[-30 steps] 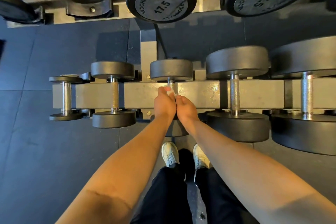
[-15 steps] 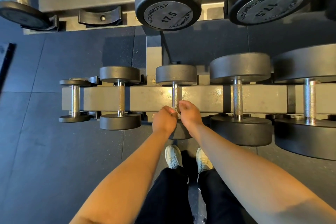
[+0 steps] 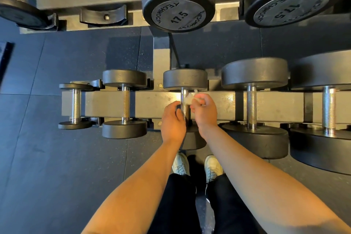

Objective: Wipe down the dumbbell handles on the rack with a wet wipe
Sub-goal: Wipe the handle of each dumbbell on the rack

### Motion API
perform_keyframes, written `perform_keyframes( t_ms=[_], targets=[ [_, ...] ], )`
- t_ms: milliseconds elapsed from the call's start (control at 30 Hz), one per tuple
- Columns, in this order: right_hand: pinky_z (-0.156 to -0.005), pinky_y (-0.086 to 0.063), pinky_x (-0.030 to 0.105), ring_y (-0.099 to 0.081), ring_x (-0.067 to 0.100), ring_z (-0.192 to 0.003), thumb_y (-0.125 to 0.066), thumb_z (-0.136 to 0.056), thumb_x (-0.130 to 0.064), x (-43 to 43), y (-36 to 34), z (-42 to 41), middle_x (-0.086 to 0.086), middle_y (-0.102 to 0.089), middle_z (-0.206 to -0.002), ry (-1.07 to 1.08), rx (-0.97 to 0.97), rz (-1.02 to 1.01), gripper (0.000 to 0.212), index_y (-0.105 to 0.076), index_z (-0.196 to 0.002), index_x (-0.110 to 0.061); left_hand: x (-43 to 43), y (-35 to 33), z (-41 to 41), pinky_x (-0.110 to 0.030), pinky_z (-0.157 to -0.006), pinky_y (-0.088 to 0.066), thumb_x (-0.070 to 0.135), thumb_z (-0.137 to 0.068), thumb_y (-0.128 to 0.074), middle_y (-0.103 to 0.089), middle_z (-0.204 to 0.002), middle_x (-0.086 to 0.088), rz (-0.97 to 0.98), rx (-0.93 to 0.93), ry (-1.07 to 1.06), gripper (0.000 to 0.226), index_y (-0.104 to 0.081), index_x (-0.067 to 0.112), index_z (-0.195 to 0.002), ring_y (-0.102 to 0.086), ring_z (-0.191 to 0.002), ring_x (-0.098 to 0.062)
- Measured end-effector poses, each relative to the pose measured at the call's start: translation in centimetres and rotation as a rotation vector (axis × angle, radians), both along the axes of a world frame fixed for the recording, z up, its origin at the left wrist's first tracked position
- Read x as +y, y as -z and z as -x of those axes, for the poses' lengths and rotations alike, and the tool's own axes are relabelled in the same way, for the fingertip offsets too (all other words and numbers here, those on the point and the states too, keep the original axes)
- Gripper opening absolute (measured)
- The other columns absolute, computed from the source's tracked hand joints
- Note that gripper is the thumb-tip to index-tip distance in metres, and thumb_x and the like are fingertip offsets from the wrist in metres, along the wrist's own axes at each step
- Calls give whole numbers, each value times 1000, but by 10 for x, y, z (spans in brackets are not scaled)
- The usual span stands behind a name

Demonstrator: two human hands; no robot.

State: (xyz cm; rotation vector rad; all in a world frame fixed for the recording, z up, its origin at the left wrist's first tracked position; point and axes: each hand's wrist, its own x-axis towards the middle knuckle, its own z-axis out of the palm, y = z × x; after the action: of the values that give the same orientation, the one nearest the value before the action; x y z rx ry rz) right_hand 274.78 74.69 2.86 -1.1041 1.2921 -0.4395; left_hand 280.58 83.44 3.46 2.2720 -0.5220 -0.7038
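Two hands flank the middle dumbbell handle (image 3: pixel 184 109). The right hand (image 3: pixel 205 113) has a pinch grip on the wet wipe (image 3: pixel 189 99) against it; left hand (image 3: pixel 172 121) is loosely curled, holding nothing.

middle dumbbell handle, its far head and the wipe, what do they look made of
The handle looks like metal, probably chromed steel: silvery, glinting, finely knurled. The far head is matte black, likely rubber or a similar coating: dull, with little shine. The wipe, pinched in the right hand, looks like thin white cloth or paper, crumpled; dampness cannot be told.
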Motion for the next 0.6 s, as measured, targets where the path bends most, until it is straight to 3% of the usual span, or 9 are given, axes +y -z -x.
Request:
perform_keyframes(
  t_ms=[67, 167, 300, 467, 600],
  targets=[
    [-82, -54, 22, -65, 9, -94, -62, -96, -16, -8, 1, -6, -4, -67, -105, 52, -26, 37, 17, -68, -111, -22, 4, 3, 0, -27, -76, -41, 22, -107, -39, -62, -108, 12, -134, 24, -24, 31, -51, 29, -135, -60, -96, -13],
    [-82, -50, 19, -62, 9, -99, -67, -93, -18, -12, 8, -16, -5, -66, -104, 23, 15, 68, 18, -71, -111, -20, 5, 6, -2, -28, -72, -38, 20, -104, -41, -66, -113, 13, -242, 49, 14, 37, -47, 30, -138, -55, -87, -10],
    [-82, -46, 19, -58, 8, -99, -72, -91, -24, -4, 20, -30, -6, -63, -108, -6, 132, 57, 28, -68, -118, -22, 4, 11, -4, -36, -82, -50, 22, -101, -43, -64, -109, 19, -219, 31, 12, 36, -50, 38, -132, -62, -96, -14],
    [-61, -40, 8, -56, 12, -79, -70, -88, -9, 21, 21, -19, 3, -63, -89, -129, 183, 148, 7, -65, -90, -14, 2, 3, -3, -29, -74, -37, 25, -102, -43, -60, -97, 16, -279, 42, -9, 26, -55, 35, -123, -57, -89, -13],
    [-64, -41, 6, -58, 7, -82, -71, -90, -16, 18, 13, -21, -4, -63, -91, -108, 175, 134, 11, -65, -98, -20, 2, 0, -2, -30, -75, -40, 24, -101, -42, -68, -106, 11, -270, 59, -26, 29, -56, 36, -124, -58, -89, -14]
  ],
)
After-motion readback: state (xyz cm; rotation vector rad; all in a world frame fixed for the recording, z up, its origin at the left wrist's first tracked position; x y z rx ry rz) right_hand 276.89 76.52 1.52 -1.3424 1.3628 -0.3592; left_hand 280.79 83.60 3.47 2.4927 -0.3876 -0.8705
